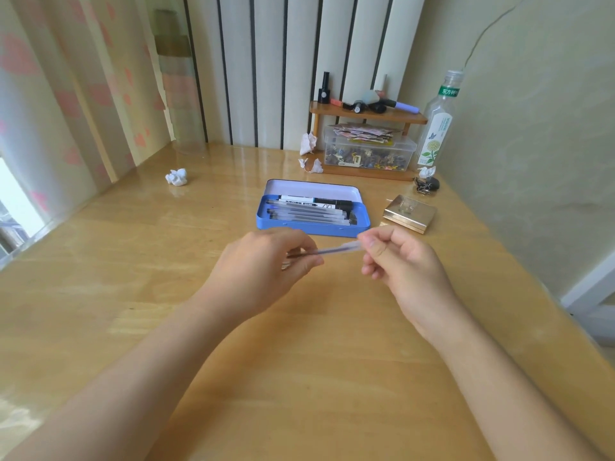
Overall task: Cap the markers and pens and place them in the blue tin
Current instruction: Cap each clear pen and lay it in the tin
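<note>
A clear pen (339, 249) with a dark refill is held level above the wooden table, just in front of the blue tin (309, 228). My left hand (266, 264) pinches its left end, and my right hand (399, 261) pinches its right end, where a clear cap seems to sit. The tin lies open with its lid tipped back. Inside it are several capped clear pens (309, 212) and a black-and-white marker (316, 200) along the far side.
A gold square box (410, 213) sits right of the tin. Behind it stand a wooden shelf (366, 116) with small bottles, a clear storage box (369, 149), a plastic bottle (436, 128) and black clips (427, 186). Crumpled paper (177, 177) lies at the left.
</note>
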